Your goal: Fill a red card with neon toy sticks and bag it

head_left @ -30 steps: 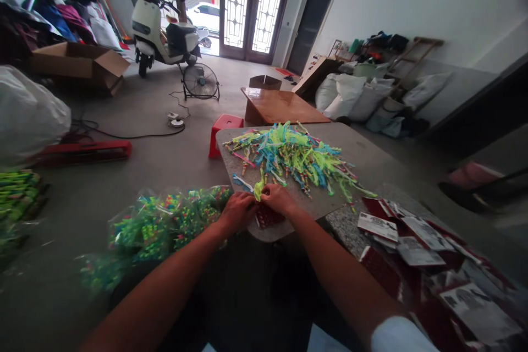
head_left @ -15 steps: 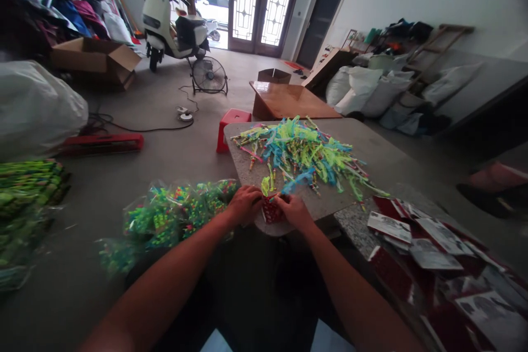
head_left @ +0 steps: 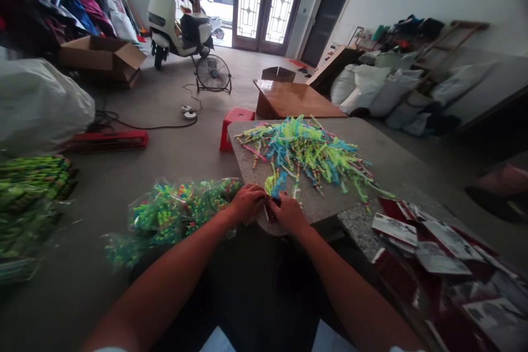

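Note:
At the near corner of the grey speckled table [head_left: 247,170], my left hand [head_left: 248,202] is closed at the left edge of a small dark red patterned card [head_left: 271,215]. My right hand [head_left: 289,213] is closed over the card's right side, fingers bent across it. A blue ribbon [head_left: 279,182] and a yellow-green ribbon [head_left: 269,185] rise from between the hands; their lower ends are hidden by my fingers. Just beyond lies a loose heap of thin beaded strands with ribbons [head_left: 307,148], in yellow-green, blue and pink.
Dark red cards and printed packets [head_left: 396,229] cover the ledge at right. Clear bags of green, colourful pieces [head_left: 177,209] lie at left, near stacked green packs [head_left: 33,181]. Beyond are a red stool [head_left: 235,121], a brown table [head_left: 299,96], a fan [head_left: 213,73] and a scooter [head_left: 173,27].
The blue ribbon has swung from the right to upright between my hands. My right hand has shifted left, closer to my left hand, covering more of the card. The view has turned slightly.

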### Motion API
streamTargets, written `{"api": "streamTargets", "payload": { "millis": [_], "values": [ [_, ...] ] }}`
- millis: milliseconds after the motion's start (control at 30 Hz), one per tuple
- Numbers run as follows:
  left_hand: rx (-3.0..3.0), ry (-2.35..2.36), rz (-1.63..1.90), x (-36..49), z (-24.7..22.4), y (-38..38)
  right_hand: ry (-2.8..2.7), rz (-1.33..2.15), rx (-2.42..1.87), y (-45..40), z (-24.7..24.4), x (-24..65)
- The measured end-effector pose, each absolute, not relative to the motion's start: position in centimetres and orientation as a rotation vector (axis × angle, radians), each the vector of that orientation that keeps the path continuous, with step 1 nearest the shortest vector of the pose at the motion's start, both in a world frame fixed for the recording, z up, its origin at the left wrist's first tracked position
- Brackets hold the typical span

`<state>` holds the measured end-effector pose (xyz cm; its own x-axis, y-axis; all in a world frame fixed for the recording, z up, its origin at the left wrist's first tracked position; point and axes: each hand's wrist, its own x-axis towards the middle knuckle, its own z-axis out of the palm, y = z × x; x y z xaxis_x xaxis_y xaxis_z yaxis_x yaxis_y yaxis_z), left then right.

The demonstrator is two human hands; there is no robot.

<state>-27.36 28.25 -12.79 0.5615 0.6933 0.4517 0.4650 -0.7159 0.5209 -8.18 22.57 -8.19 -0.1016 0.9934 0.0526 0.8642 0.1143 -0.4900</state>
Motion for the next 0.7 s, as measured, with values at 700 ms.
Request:
{"api": "streamTargets", "payload": {
  "millis": [700],
  "values": [
    [2.468, 0.972, 0.869, -27.22, -12.65, 28.18, -1.826, 0.637, -1.810, 23.16, -8.77, -7.77]
  ]
}}
